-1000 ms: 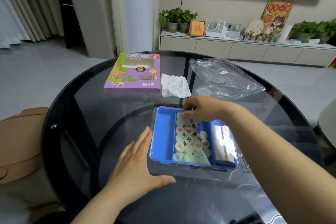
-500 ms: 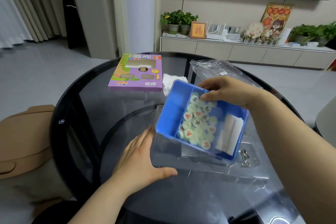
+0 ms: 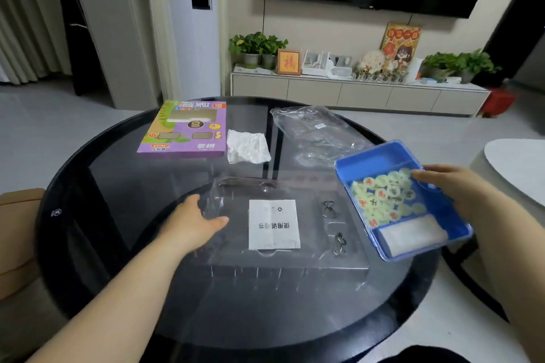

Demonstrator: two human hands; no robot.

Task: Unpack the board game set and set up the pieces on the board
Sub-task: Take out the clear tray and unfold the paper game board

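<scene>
Head camera: I am gripping the blue tray (image 3: pixel 380 158) of pieces (image 3: pixel 383 194) with my right hand (image 3: pixel 448 186) at the right edge of the tabletop (image 3: pixel 118 186), while my left hand (image 3: pixel 191 221) is resting flat, fingers (image 3: pixel 190 206) straight, on the clear case (image 3: pixel 295 259).

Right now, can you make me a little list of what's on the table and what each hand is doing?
Table: round dark glass table
Left hand: rests flat on the clear plastic case
Right hand: holds the blue tray by its rim
Tray, middle part: round pale game pieces
Tray, near part: white rolled sheet
Seen through the case: white leaflet
Far side: purple box, crumpled white paper, clear bag
</scene>
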